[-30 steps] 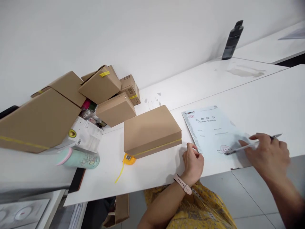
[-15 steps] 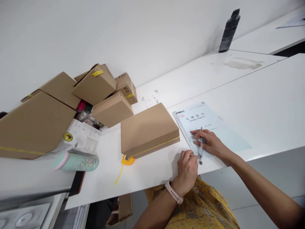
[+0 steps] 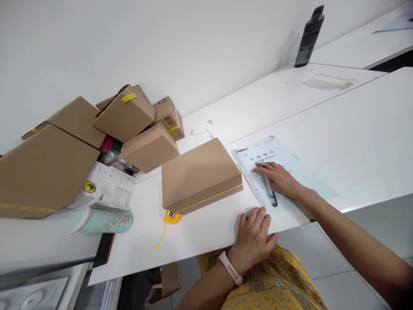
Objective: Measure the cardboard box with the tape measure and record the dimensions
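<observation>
My right hand [image 3: 280, 178] is over the printed testing report [image 3: 251, 165] on the white table, its fingers closed around a clear pen [image 3: 270, 193]. The pen's dark end points toward the table's near edge, and its other end shows past my fingers. At the near edge, my left hand [image 3: 254, 236] rests palm down with its fingers stretched out, holding nothing. It lies just below the report's lower corner. To the left of the report is a closed cardboard box [image 3: 201, 174], and a yellow tape measure [image 3: 173, 216] with its tape partly out touches the box's front.
Several cardboard boxes [image 3: 125, 113] are piled against the wall at the left. Near them lie a white carton [image 3: 111, 185] and a mint-green bottle [image 3: 109, 220] on its side. A dark bottle [image 3: 309, 38] stands at the back right.
My right hand has moved up the report with the pen, which now slants. My left hand has gone from curled fingers to flat, stretched ones.
</observation>
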Demonstrator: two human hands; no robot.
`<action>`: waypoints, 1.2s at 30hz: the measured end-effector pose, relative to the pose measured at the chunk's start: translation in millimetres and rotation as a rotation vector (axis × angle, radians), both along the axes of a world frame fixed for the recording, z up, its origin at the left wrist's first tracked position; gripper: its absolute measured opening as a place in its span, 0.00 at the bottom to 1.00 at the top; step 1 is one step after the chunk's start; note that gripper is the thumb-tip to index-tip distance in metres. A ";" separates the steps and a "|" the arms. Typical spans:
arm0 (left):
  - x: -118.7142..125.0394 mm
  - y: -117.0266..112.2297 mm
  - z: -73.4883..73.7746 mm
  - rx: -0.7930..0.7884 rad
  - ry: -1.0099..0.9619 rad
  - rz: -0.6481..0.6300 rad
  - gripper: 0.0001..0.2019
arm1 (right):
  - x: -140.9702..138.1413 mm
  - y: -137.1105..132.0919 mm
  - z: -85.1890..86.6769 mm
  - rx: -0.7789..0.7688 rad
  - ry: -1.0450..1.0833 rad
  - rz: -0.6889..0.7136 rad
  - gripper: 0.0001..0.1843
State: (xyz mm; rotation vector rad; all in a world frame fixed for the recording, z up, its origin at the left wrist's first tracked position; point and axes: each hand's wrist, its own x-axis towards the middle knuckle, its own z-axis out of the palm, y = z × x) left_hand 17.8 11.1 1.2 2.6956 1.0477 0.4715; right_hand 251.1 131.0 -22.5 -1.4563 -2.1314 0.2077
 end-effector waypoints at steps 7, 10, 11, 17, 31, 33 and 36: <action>-0.1 -1.6 -0.5 -0.020 -0.032 0.007 0.21 | -13.9 -38.7 1.2 -0.031 0.158 -0.269 0.31; 0.2 -1.5 0.0 -0.017 -0.043 0.012 0.21 | -22.1 -61.6 -5.1 0.009 0.217 -0.289 0.23; 0.4 -1.3 -0.4 -0.015 -0.048 0.013 0.21 | -25.5 -67.1 -7.9 0.029 0.190 -0.277 0.21; 2.1 0.1 -4.5 -0.010 -0.067 0.019 0.20 | -42.0 -81.4 -21.7 0.067 0.004 -0.229 0.19; 1.7 0.7 0.0 0.021 -0.106 0.037 0.20 | -33.5 -99.7 -8.7 -0.058 0.340 -0.100 0.18; 2.1 1.0 -2.4 0.022 -0.115 0.040 0.20 | -40.2 -95.0 -8.2 -0.087 0.383 -0.125 0.18; 2.8 1.9 -6.8 0.021 -0.131 0.045 0.20 | -51.7 -89.0 -9.1 -0.095 0.409 -0.179 0.18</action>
